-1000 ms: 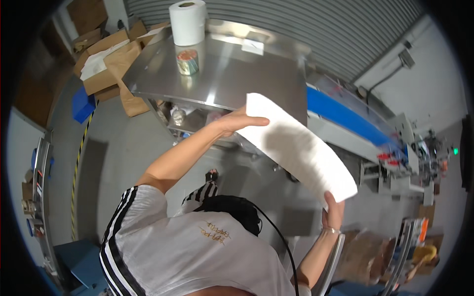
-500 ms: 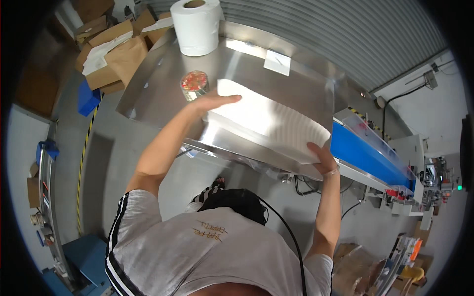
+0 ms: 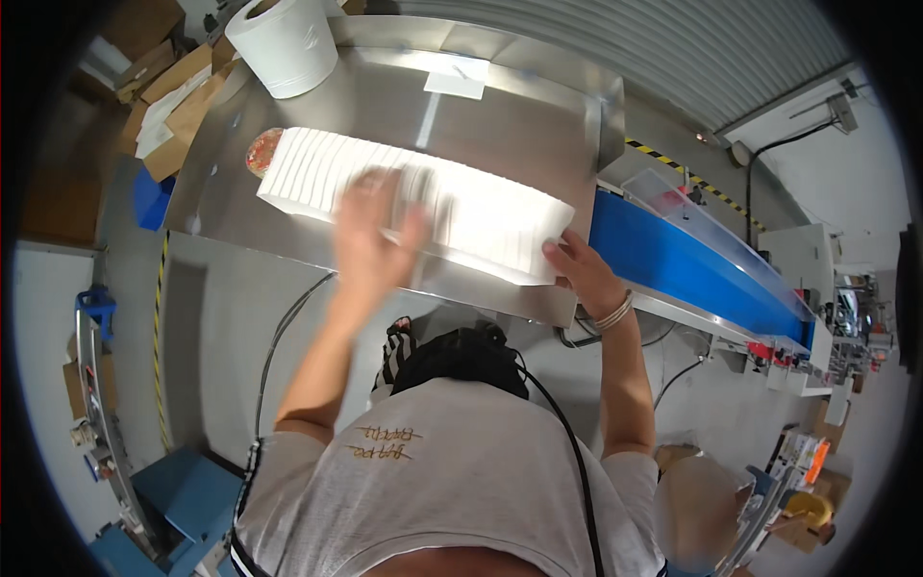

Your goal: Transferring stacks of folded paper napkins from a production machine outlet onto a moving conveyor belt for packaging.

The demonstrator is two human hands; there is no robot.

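Note:
A long white row of folded tissue-like sheets [image 3: 486, 216], ridged by many thin layers, lies slantwise on a steel table [image 3: 375, 106]. My left hand [image 3: 370, 240], smeared by motion, is over the front of the row left of its middle, thumb apart from the fingers; whether it touches cannot be made out. At the row's right end, my right hand [image 3: 588, 274] has its fingers curled against the end corner. A round item with a red-patterned top [image 3: 261, 152] is partly hidden behind the row's left end.
A big white paper roll [image 3: 284, 53] stands at the table's back left, a white card [image 3: 457, 77] at the back. A blue conveyor belt [image 3: 683, 264] with a clear guard runs off to the right. Cardboard boxes [image 3: 173, 106] are piled at the far left.
The white row now lies further left, partly covering the round item. My left hand has left its left end and moved toward the middle; my right hand stays at the right end.

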